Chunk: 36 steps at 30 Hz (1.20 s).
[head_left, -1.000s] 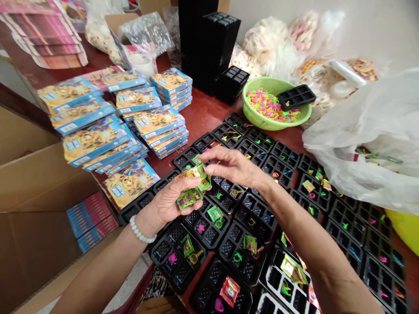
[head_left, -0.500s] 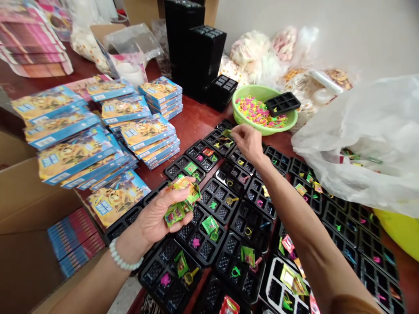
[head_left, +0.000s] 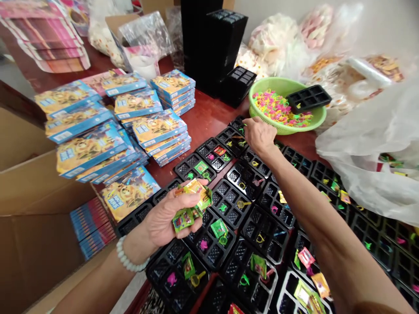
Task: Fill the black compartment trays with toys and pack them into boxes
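My left hand (head_left: 175, 211) is closed around a bunch of small, shiny candy packets (head_left: 183, 219), green and yellow-orange, above the near trays. Stretched forward, my right hand (head_left: 260, 134) has its fingers pinched together at the far row of black compartment trays (head_left: 223, 194). Whatever those fingertips hold is hidden. Small plastic trinkets lie in the tray compartments, among them a pink one (head_left: 172, 279), a yellow magnifier-shaped one (head_left: 197, 278) and a green one (head_left: 244, 280). Some compartments also hold packets, such as a green packet (head_left: 219, 228) and a red packet (head_left: 219, 150).
Stacks of blue-and-yellow boxes (head_left: 90, 148) stand at left, above an open cardboard carton (head_left: 26, 244). A green basket (head_left: 288, 126) of colourful trinkets carries a loose black tray (head_left: 309, 98). Tall black tray stacks (head_left: 225, 41) rise behind. A white plastic bag (head_left: 356, 148) bulges at right.
The camera view has shifted, so the scene sits further right. My right hand has moved slightly over the far trays, and the green packet at its fingertips no longer shows there. My left hand keeps its packets.
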Motion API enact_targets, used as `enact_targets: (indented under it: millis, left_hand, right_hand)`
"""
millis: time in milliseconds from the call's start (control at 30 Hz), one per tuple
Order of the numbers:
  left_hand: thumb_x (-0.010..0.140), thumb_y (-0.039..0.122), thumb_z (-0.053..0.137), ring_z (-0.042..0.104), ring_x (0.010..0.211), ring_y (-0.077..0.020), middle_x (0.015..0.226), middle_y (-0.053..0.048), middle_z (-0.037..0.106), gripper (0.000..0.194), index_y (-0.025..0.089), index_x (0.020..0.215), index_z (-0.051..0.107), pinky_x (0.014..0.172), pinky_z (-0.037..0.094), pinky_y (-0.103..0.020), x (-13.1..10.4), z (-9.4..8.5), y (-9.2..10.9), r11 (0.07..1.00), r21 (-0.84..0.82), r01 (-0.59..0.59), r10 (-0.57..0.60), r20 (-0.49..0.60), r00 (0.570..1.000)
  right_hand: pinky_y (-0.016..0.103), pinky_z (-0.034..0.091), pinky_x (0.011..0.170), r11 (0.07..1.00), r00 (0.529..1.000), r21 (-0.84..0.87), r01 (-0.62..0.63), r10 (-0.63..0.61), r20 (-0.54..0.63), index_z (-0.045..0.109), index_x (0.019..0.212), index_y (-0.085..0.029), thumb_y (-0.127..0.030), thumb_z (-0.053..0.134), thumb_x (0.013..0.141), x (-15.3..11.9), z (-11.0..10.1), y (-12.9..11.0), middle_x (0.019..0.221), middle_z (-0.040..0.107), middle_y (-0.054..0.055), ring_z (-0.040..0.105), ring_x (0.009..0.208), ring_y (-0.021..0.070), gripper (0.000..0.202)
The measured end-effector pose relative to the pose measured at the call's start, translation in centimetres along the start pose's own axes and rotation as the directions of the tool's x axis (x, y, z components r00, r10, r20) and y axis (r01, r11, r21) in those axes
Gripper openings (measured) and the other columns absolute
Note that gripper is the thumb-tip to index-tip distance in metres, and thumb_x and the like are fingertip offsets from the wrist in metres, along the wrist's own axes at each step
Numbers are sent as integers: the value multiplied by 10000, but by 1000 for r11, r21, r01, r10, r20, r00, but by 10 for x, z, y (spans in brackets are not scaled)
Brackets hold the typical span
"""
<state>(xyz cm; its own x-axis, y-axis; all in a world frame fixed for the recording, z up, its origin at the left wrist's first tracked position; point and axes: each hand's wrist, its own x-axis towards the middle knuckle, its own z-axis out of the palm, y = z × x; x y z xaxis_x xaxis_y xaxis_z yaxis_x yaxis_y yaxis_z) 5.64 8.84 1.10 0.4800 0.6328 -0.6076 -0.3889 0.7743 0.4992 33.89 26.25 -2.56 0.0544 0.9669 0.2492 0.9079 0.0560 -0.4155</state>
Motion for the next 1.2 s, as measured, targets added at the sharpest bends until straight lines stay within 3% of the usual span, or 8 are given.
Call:
enact_targets:
  millis: [133,300,467,567,700,833,1033,1200]
  left_hand:
    - [586,289,966,623,403,-136,690,11,690,521,236,1062,760,264,316,-156,0,6,-4,1000,4,15,-15,17,1000]
    - [521,378,1010,594,364,-139,612,11,646,452,174,781,702,254,343,-167,5,16,-20,996,86,36,-46,109,993]
    - [525,341,1004,602,384,-137,655,3,679,471,189,868,720,269,343,-156,4,28,-30,991,116,70,-81,92,992]
    - [586,231,949,607,415,-109,705,14,701,436,220,975,753,368,468,-176,0,36,-27,990,107,96,-94,-16,995]
    - [599,183,898,621,419,-122,700,13,705,424,239,1000,774,375,468,-178,-2,43,-22,988,101,119,-113,-70,991]
    - [574,176,899,616,411,-120,714,9,720,414,237,967,784,367,460,-173,0,47,-20,989,73,127,-120,-98,988]
    - [687,141,811,667,477,-148,813,-42,772,462,239,1138,776,386,490,-188,7,39,-20,987,2,160,-158,-157,975]
    - [761,108,750,690,518,-151,853,-39,777,429,234,1171,770,453,567,-225,10,38,-22,987,-51,155,-162,-211,964]
  right_hand:
    - [339,585,752,909,921,375,183,-292,259,774,1151,-265,-451,640,1012,-75,-25,-40,987,758,32,708,830,192,267]
    - [357,588,931,620,742,778,101,-568,357,768,1133,-207,-494,660,997,-139,-49,-74,1136,743,82,709,1032,192,336]
    - [350,595,864,528,817,841,-123,-427,388,753,947,-198,-509,744,926,-150,-60,-61,1009,758,56,725,933,188,312]
    - [323,572,800,648,925,760,-56,-252,283,755,958,-199,-426,715,951,-134,-66,-23,940,773,46,723,857,187,230]
    - [307,501,798,993,991,114,-43,57,-121,765,946,-187,-157,660,957,-85,-66,48,990,767,71,673,875,190,110]
    - [317,486,780,969,978,-180,-168,140,-157,751,963,-168,-113,670,967,-46,-55,93,982,725,83,635,909,196,99]
    - [326,519,828,972,989,-192,-132,118,-84,732,995,-151,-61,664,957,-37,-40,102,1010,723,73,616,931,184,119]
    - [391,529,945,992,997,-122,-37,28,-75,748,1191,-165,-98,607,992,-74,-52,66,1239,738,142,655,1072,244,253]
